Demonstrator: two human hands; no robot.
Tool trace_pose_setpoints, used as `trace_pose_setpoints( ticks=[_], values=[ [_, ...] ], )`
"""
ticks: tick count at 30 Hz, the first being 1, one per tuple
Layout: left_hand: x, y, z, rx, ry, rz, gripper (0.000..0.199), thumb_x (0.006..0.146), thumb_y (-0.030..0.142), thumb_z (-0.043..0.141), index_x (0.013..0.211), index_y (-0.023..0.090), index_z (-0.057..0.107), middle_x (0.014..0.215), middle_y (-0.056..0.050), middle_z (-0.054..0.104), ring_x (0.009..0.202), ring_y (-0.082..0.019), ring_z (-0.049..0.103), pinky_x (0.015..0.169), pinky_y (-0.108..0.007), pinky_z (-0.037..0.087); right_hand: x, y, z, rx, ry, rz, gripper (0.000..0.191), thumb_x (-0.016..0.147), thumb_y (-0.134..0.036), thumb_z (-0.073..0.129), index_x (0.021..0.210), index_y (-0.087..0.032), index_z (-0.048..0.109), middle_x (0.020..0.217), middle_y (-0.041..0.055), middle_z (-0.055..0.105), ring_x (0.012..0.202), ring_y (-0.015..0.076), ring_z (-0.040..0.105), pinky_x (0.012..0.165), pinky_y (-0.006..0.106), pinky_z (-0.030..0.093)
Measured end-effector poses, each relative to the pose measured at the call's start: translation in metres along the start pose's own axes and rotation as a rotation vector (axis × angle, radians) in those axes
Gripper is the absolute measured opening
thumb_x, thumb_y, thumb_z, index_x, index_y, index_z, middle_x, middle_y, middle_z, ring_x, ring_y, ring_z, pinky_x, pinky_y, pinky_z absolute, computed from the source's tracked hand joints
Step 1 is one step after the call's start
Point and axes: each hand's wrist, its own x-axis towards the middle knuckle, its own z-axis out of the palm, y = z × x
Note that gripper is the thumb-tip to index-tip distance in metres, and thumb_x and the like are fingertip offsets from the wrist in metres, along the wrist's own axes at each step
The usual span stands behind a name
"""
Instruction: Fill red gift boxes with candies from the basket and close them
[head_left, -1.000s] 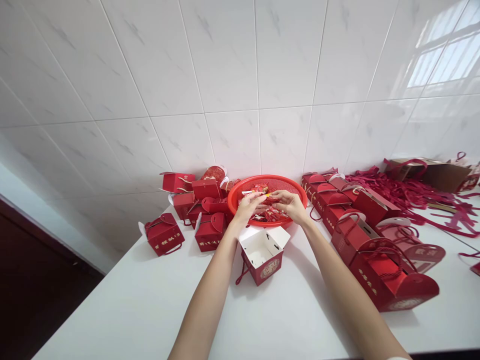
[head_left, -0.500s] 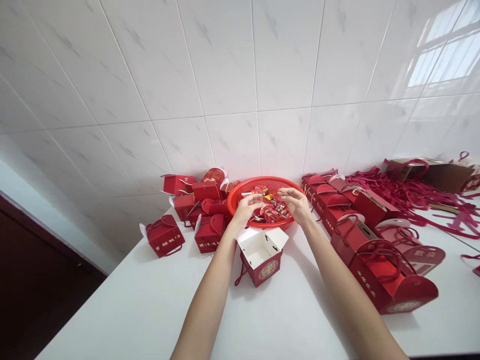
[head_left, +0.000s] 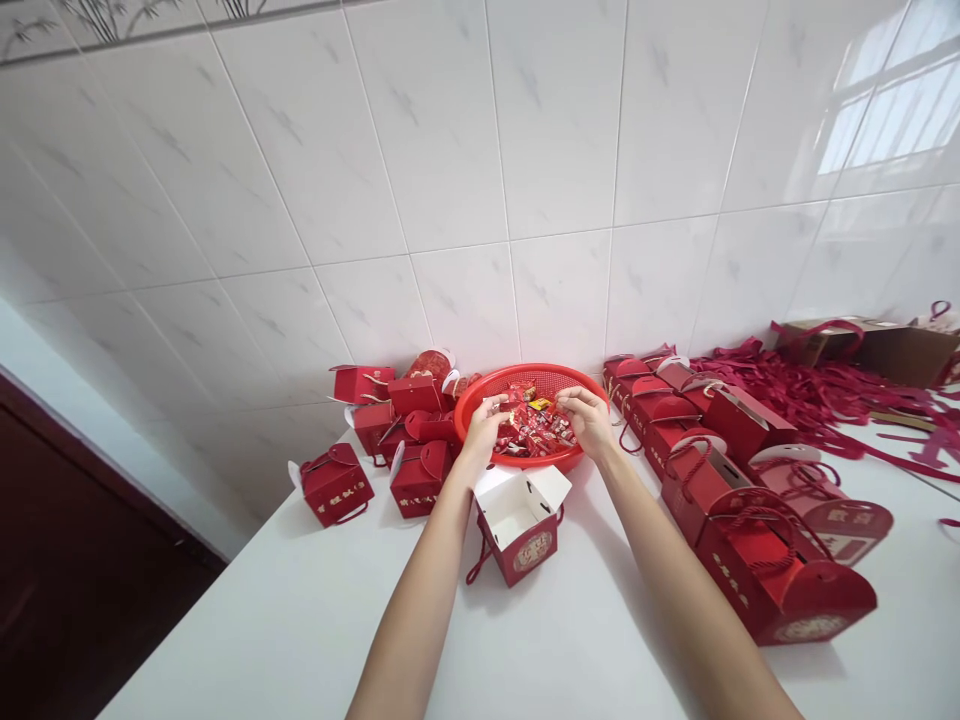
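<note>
Wrapped sweets [head_left: 541,428] are overlapping too closely to tell apart inside the red plastic basket [head_left: 529,461], whose lower front the open gift box [head_left: 525,548] is partly hiding. The left hand [head_left: 484,430] is hovering half-curled at the basket's left; the right hand [head_left: 589,418] is holding thumb and fingertips close together at its right. Whether either is pinching a sweet, I cannot tell.

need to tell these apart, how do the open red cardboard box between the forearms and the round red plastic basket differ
The open red cardboard box is smaller and angular; the round red plastic basket is wider. The box is white inside; the basket is red mesh. The basket holds wrapped packets; none show in the box. Both have open tops and red outsides.
</note>
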Motion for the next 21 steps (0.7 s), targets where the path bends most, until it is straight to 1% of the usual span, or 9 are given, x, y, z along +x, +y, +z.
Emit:
trace_pose_setpoints(
  ticks=[3,5,8,11,13,17,21],
  values=[
    [0.003,-0.001,0.001,0.001,0.027,0.026,0.032,0.064,0.015,0.062,0.096,0.019,0.068,0.091,-0.003,0.067,0.074,-0.014,0.059,0.062,-0.021,0.047,0.001,0.0,0.001,-0.029,-0.005,-0.003,0.017,0.057,-0.032,0.076,0.066,-0.023,0.065,0.074,0.0019,0.064,0.071,0.0178,0.057,0.073,0.035,0.05],
    [0.004,-0.001,0.0,0.01,0.026,0.015,0.032,0.064,0.016,0.061,0.095,0.019,0.068,0.088,-0.003,0.067,0.074,-0.014,0.058,0.062,-0.022,0.046,0.001,-0.001,0.002,-0.058,-0.012,-0.002,0.017,0.057,-0.034,0.075,0.066,-0.023,0.065,0.074,0.0019,0.064,0.073,0.018,0.058,0.074,0.034,0.05],
    [0.004,-0.002,0.0,0.014,0.012,0.003,0.032,0.064,0.02,0.061,0.095,0.02,0.068,0.09,-0.003,0.068,0.076,-0.016,0.059,0.062,-0.024,0.046,-0.001,-0.002,0.003,-0.118,-0.037,0.005,0.017,0.059,-0.035,0.075,0.066,-0.023,0.065,0.074,0.0022,0.065,0.073,0.0184,0.059,0.073,0.033,0.05],
    [0.005,-0.003,-0.001,0.011,0.01,0.046,0.03,0.063,0.021,0.061,0.092,0.02,0.069,0.092,-0.004,0.069,0.08,-0.017,0.06,0.069,-0.025,0.048,-0.003,-0.002,0.005,-0.185,-0.066,0.009,0.017,0.06,-0.035,0.075,0.066,-0.022,0.066,0.074,0.0019,0.067,0.072,0.0182,0.059,0.071,0.032,0.05],
    [0.007,-0.003,-0.001,0.017,0.005,0.055,0.03,0.063,0.021,0.062,0.092,0.019,0.07,0.09,-0.004,0.069,0.078,-0.016,0.06,0.071,-0.026,0.048,-0.004,-0.001,0.005,-0.223,-0.077,0.011,0.015,0.06,-0.033,0.075,0.066,-0.021,0.067,0.074,0.0019,0.068,0.072,0.0181,0.059,0.07,0.031,0.049],
    [0.018,0.0,-0.004,0.036,0.012,-0.013,0.03,0.063,0.018,0.064,0.092,0.018,0.071,0.082,-0.003,0.069,0.073,-0.016,0.061,0.068,-0.026,0.048,-0.002,0.002,0.006,-0.272,-0.087,0.021,0.013,0.06,-0.031,0.073,0.066,-0.021,0.068,0.072,0.0028,0.069,0.072,0.0192,0.06,0.067,0.031,0.047],
    [0.034,0.004,-0.007,0.067,0.034,-0.016,0.022,0.062,0.014,0.066,0.082,0.018,0.071,0.085,-0.003,0.071,0.08,-0.016,0.063,0.073,-0.025,0.049,0.0,0.003,0.005,-0.332,-0.113,0.026,0.014,0.063,-0.032,0.072,0.07,-0.021,0.069,0.079,0.0042,0.071,0.079,0.021,0.063,0.07,0.032,0.049]
  ],
)
